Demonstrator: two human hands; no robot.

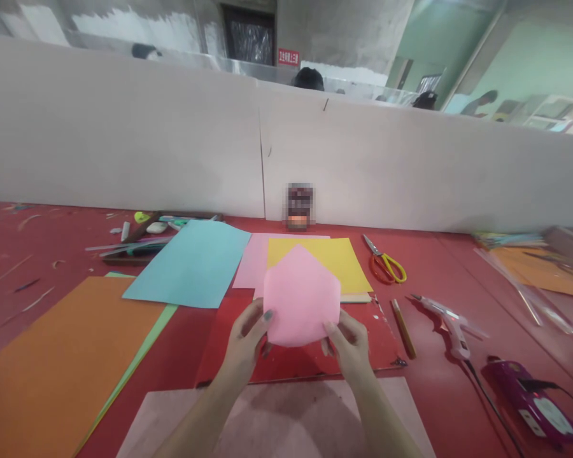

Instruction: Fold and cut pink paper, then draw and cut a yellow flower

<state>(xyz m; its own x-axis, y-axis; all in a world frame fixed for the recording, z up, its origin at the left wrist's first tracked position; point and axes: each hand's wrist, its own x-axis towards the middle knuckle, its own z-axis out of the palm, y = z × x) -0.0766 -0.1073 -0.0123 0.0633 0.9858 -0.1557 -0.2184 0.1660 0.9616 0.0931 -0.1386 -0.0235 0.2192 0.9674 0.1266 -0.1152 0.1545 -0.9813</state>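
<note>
Holding a pink paper shape [302, 296] up above the red tabletop [439, 267], the left hand [246, 340] pinches its lower left edge and the right hand [347, 343] pinches its lower right edge, fingers closed tight on the paper. The shape has a point on top. Just behind the hands lie a yellow sheet [337, 257] and a light pink sheet [249, 261]. A blue sheet [193, 262] and an orange sheet [52, 362] lie off past the left hand. Past the right hand lie scissors [384, 262], a pencil [403, 327] and a glue gun [446, 321].
</note>
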